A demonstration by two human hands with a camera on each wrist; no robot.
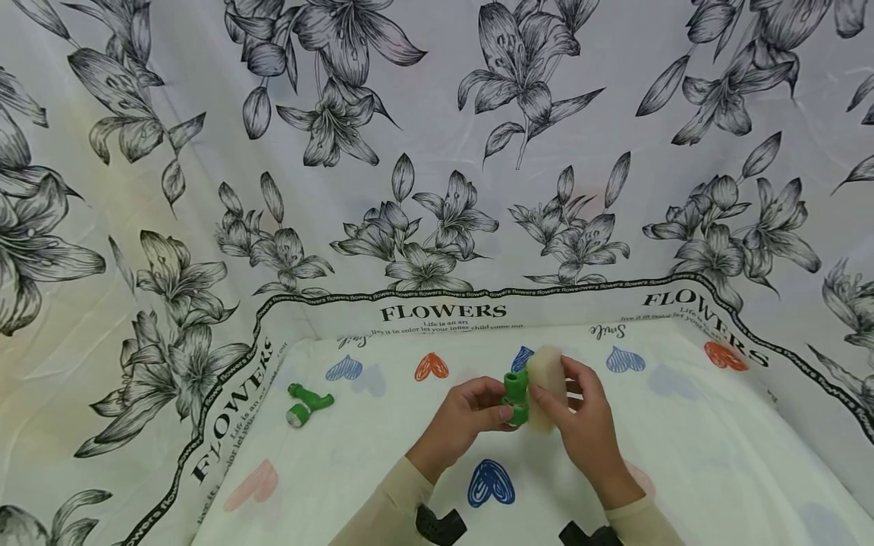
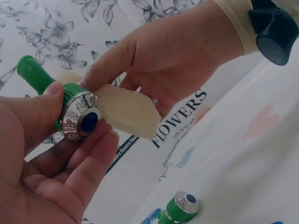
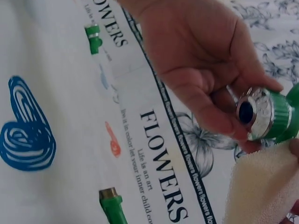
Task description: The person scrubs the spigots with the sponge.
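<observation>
My left hand (image 1: 478, 413) grips a green plastic valve (image 1: 517, 396) with a silver cap and a blue centre (image 2: 85, 119), held above the cloth-covered table (image 1: 683, 440). My right hand (image 1: 580, 417) holds a cream sponge (image 1: 546, 383) pressed against the valve's side; in the left wrist view the sponge (image 2: 126, 109) lies just behind the cap. The right wrist view shows the cap (image 3: 254, 112) pinched by the left fingers (image 3: 210, 112), with the sponge (image 3: 266, 186) below it. A second green valve (image 1: 306, 404) lies on the table to the left.
White cloth printed with black lilies and "FLOWERS" lettering (image 1: 442, 312) covers the table and rises as walls behind and at both sides. Coloured hearts (image 1: 490, 482) mark the tabletop. The second valve (image 2: 180, 207) lies below the hands; another green fitting (image 3: 112, 205) shows in the right wrist view.
</observation>
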